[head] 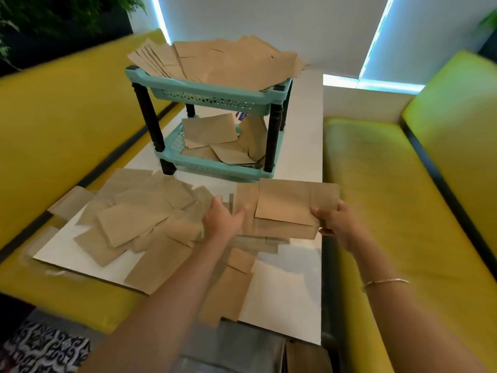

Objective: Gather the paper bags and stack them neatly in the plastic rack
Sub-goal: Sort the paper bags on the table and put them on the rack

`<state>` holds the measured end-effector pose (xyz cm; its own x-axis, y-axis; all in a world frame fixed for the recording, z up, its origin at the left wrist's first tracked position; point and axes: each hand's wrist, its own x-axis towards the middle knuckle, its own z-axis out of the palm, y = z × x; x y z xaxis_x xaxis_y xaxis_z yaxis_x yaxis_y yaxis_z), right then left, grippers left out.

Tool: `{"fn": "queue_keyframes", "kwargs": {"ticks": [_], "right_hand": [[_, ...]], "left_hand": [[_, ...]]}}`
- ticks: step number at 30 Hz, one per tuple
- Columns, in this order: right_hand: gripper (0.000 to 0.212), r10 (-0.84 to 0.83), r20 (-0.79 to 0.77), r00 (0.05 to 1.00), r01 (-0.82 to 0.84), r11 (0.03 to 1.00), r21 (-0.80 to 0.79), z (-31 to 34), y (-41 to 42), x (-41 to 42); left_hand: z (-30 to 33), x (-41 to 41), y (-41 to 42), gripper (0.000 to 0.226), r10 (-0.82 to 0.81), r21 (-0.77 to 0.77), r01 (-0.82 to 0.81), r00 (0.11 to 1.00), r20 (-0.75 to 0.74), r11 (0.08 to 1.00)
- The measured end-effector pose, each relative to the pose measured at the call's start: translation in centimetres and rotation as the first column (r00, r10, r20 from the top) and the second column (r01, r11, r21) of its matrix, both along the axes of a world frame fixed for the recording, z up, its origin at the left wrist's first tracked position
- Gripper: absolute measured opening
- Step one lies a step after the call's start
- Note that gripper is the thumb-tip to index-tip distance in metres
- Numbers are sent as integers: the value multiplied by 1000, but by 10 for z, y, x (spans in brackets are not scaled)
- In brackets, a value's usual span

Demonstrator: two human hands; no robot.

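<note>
Both hands hold one small stack of brown paper bags (286,208) just above the white tabletop (282,286): the left hand (223,219) grips its left edge and the right hand (332,219) pinches its right edge. Past the hands stands the teal plastic rack (215,95), with bags on both shelves. Left of the hands lies a messy pile of loose bags (139,219).

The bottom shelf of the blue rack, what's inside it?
The bottom shelf holds a loose jumble of brown paper bags, some tilted, not stacked flat. Something purple peeks out behind them; the bags cover most of it, so I cannot tell what it is.
</note>
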<state>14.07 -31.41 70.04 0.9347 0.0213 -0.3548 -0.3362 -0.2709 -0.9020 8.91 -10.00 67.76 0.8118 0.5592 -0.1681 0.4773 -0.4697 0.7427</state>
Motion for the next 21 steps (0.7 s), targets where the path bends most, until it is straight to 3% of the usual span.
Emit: {"fn": "queue_keyframes", "kwargs": {"ticks": [3,5,7,9,13,17,21], "right_hand": [[14,8,-35,999,-3,990,141,14,-42,-5],[16,5,-57,998,3,989,145,14,-69,-5],[19,-42,-100,994,51,995,86,5,-94,-4],[20,-139,-146,980,137,990,-21,-14,-120,-5],[27,-235,-163,958,175,932,-319,-70,-169,-25],[31,-60,-263,963,-95,836,-541,-124,-177,-65],[35,183,-447,876,-451,640,-622,-173,-156,-93]], "left_hand": [[16,3,-24,67,-107,-346,112,994,34,931],[21,7,-43,51,-192,-417,214,977,94,884],[23,9,-64,41,-228,-366,261,965,133,893],[23,11,-83,35,-233,-216,263,960,155,940],[20,9,-110,27,-207,28,207,950,234,978],[15,8,-126,27,-180,70,167,948,262,983],[10,5,-140,23,-216,80,202,945,245,976]]}}
